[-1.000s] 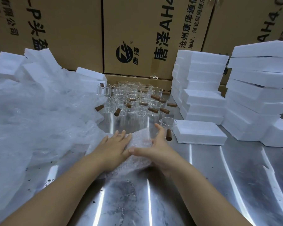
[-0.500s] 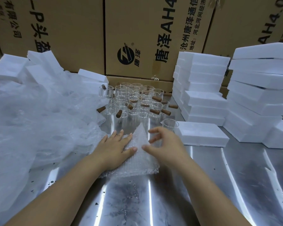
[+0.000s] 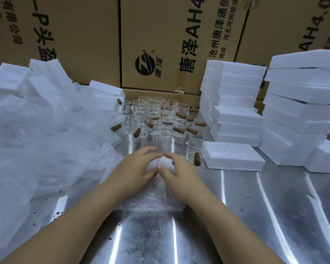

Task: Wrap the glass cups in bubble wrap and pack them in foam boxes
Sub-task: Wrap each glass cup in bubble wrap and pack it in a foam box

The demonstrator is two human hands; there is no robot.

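Glass cups point(image 3: 156, 119) with brown stubby handles stand clustered on a shiny metal table point(image 3: 255, 216), near its far edge, in front of tall cardboard cartons point(image 3: 160, 44) printed with black lettering. One more cup point(image 3: 194, 152) stands apart from the cluster, nearer the person and just beside a single flat foam box point(image 3: 233, 159) that lies to its right.

Nearer than the cluster, a small sheet of bubble wrap point(image 3: 156, 199) lies on the table, bunched up under both hands. The left hand point(image 3: 135, 170) rests palm down on the wrap's left part, fingers loosely spread and curved. The right hand point(image 3: 181, 174) presses on the right part, fingers bent over a raised hump of wrap. The two sets of fingertips nearly meet over the middle. Whether a cup sits inside that hump is hard to tell; the plastic is too cloudy.

Left of the cluster, a large loose heap of bubble wrap point(image 3: 46, 140) spreads across the table, with several white foam pieces point(image 3: 13, 77) resting behind and on it. Right of the cluster rise two tall stacks of foam boxes point(image 3: 236, 103), the farther-right stack point(image 3: 301, 111) leaning unevenly.
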